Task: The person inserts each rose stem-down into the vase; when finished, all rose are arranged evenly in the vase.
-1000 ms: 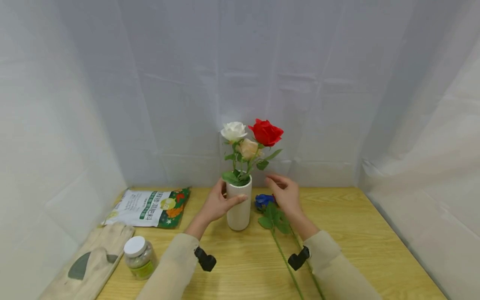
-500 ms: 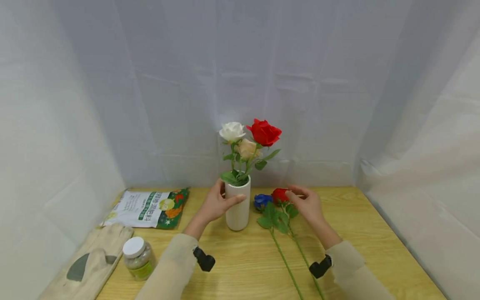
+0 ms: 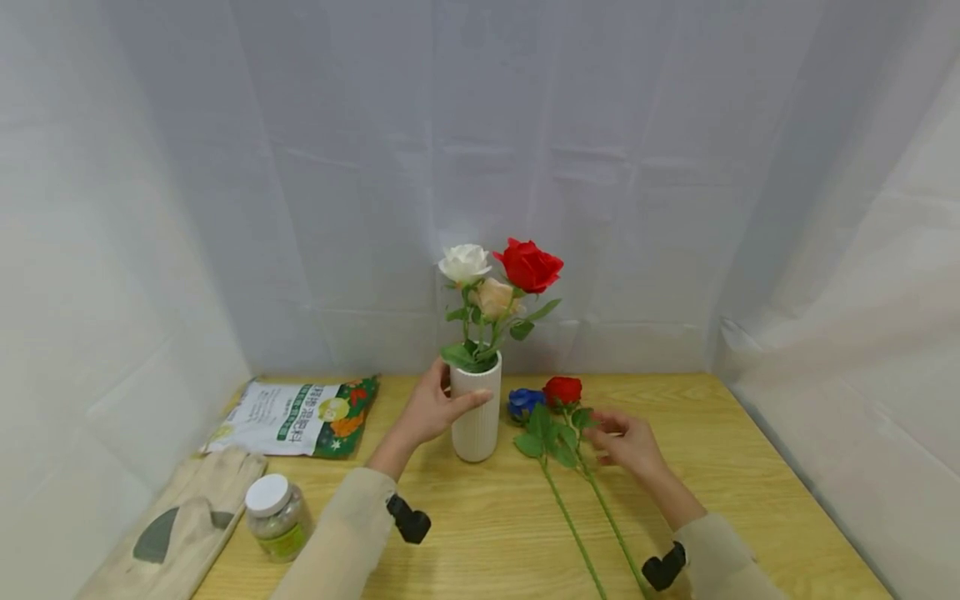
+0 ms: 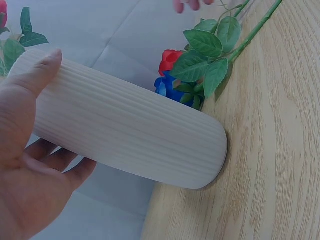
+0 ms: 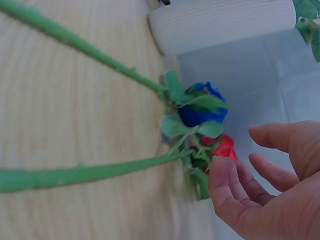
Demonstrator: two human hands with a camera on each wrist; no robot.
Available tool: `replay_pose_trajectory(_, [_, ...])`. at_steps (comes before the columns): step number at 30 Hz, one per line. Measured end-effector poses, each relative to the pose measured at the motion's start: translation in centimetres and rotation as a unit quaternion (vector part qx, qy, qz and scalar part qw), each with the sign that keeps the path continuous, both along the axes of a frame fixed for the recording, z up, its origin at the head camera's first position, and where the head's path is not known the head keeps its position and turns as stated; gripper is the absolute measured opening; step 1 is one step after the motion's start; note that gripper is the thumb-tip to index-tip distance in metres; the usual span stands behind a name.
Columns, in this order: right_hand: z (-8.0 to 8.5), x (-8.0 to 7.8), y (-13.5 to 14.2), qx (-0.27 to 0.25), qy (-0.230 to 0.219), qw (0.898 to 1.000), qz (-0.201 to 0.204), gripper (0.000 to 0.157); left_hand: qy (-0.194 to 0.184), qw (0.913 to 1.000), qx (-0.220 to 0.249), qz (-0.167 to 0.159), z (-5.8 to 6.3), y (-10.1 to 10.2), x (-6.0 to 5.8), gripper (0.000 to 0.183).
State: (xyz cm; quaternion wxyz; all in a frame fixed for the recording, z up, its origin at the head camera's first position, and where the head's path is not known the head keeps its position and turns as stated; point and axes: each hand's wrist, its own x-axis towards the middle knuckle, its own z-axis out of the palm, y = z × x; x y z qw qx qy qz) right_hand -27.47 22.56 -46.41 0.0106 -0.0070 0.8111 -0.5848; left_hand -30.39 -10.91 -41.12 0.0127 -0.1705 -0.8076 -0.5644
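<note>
My left hand (image 3: 435,407) grips a white ribbed vase (image 4: 135,120) by its upper part, thumb across the front. The vase stands upright on the table and holds a white rose (image 3: 465,263), a red rose (image 3: 529,267) and a peach rose (image 3: 495,298). To the right of it, a blue rose (image 3: 527,403) and a second red rose (image 3: 562,390) lie on the table, their long green stems pointing toward me. Beside the lying red rose's leaves is my right hand (image 3: 628,443), fingers loosely bent and thumb apart from them, with nothing held, as the right wrist view shows.
At the left lie a white and green printed pouch (image 3: 300,417) and a beige work glove (image 3: 187,525) with grey patches. A clear jar (image 3: 279,517) with a white lid stands next to the glove. White sheeting (image 3: 480,150) encloses the wooden table (image 3: 450,533).
My right hand has moved away from beside the vase, first right over the lying red rose, then down toward its leaves and stem. The left hand keeps its hold on the vase.
</note>
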Motion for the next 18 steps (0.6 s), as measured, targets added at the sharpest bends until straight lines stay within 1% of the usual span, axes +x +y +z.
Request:
replay_pose_trajectory(4, [-0.8, 0.5, 0.6, 0.003, -0.019, 1.000, 0.009, 0.050, 0.004, 1.0000, -0.003, 0.002, -0.1, 0.0, -0.1, 0.076])
replay_pose_trajectory(8, [-1.3, 0.9, 0.8, 0.005, -0.041, 0.999, 0.020, 0.047, 0.007, 1.0000, 0.001, 0.000, -0.1, -0.1, -0.1, 0.076])
replay_pose_trajectory(13, [-1.8, 1.3, 0.8, -0.003, -0.071, 0.997, 0.038, 0.049, 0.009, 0.9999, 0.005, -0.003, -0.1, -0.1, -0.1, 0.077])
replay_pose_trajectory(18, [-2.1, 1.3, 0.9, 0.019, -0.069, 0.996, 0.057, 0.053, 0.008, 0.9999, 0.006, -0.009, -0.1, -0.1, -0.1, 0.076])
